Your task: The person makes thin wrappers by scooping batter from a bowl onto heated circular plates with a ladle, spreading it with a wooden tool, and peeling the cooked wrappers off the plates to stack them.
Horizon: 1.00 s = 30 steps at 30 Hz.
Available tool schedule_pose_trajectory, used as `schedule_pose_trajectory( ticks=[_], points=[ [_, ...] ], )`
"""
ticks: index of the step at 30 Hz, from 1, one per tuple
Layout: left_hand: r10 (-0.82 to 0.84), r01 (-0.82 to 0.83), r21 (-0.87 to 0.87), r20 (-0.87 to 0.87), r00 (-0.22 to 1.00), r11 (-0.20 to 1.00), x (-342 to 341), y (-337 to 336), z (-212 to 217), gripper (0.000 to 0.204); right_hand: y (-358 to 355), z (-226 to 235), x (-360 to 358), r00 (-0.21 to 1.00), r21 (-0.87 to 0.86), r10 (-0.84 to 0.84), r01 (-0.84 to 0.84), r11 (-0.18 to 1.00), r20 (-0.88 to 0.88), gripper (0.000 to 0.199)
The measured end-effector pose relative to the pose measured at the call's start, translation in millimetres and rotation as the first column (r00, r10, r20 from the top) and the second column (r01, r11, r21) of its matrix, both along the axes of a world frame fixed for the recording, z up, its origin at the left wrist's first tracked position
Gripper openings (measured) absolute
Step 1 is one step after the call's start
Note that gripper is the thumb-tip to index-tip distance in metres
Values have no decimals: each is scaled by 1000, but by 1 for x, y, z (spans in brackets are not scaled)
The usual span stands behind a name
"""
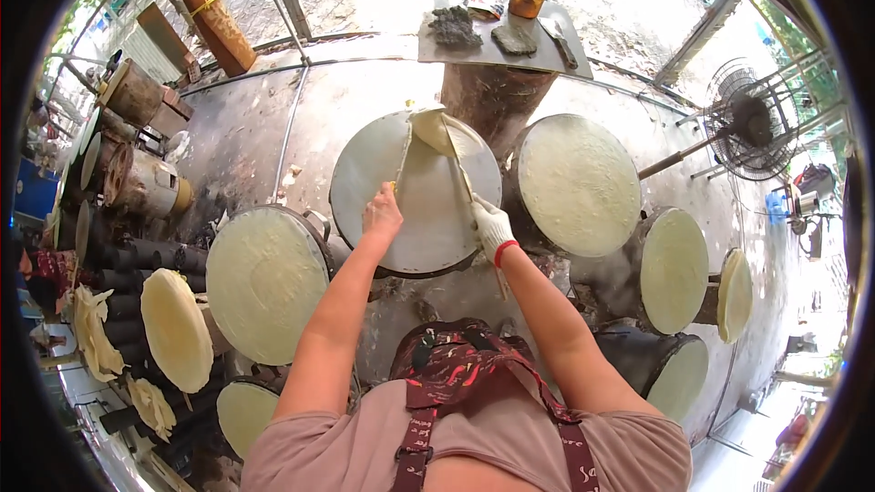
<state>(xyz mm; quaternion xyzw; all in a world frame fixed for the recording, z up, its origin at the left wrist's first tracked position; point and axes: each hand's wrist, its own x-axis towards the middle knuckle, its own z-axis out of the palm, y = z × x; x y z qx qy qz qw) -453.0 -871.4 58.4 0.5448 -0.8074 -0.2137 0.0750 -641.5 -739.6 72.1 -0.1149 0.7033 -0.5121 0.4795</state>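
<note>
A large round griddle (421, 219) stands in front of me, its grey surface mostly bare. At its far edge a thin pale sheet of cooked batter (432, 132) is lifted and partly folded. My left hand (383, 215), bare, is closed over the griddle around the near end of a thin strip that runs up to the sheet; whether it is a tool or the sheet's edge I cannot tell. My right hand (493, 226), in a white glove with a red cuff, is closed on a thin stick (462, 173) that reaches the sheet's right side.
Batter-covered griddles stand left (267, 287) and right (579, 184); several more curve round me. Beyond the middle griddle a small table (497, 44) bears an orange container (527, 0) and a knife (559, 42). A standing fan (752, 120) is at right. Dark cylinders (128, 282) lie at left.
</note>
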Motion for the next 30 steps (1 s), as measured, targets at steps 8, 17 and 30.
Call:
schedule_pose_trajectory(
  ticks=[8,17,30],
  points=[
    [-32,36,-91,47,998,995,41,-15,-8,43,-27,-37,29,949,20,44,-40,999,-311,38],
    [11,16,-172,152,988,985,73,-11,19,64,-39,-59,33,773,-87,41,-124,989,-633,34],
    [156,-78,-357,197,968,931,155,21,24,56,-67,25,20,901,74,406,-399,914,-154,36]
  ],
)
